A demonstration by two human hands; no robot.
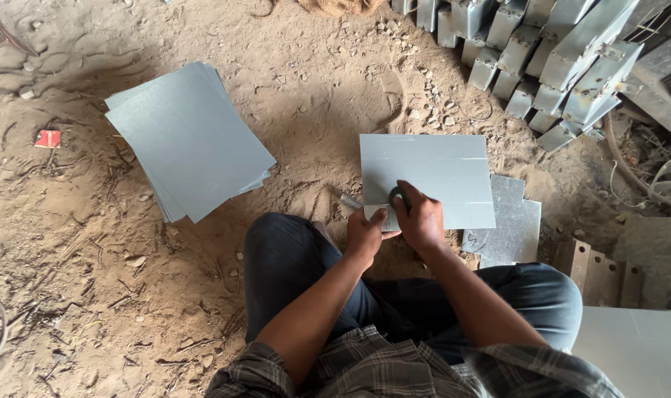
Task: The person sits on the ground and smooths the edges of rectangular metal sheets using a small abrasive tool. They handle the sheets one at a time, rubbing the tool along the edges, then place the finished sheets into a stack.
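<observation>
Lying flat, long axis left-right, metal sheet (431, 177); right hand (421, 220) grips dark tool (398, 196), left hand (365, 234) pinches edge.

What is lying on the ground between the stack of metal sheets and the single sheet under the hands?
In the head view, only bare sandy ground separates the stack of sheets from the single sheet.

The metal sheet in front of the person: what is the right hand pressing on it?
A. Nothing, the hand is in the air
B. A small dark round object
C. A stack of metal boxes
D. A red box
B: the right hand holds a small dark round object against the near edge of the metal sheet, with the left hand beside it.
</observation>
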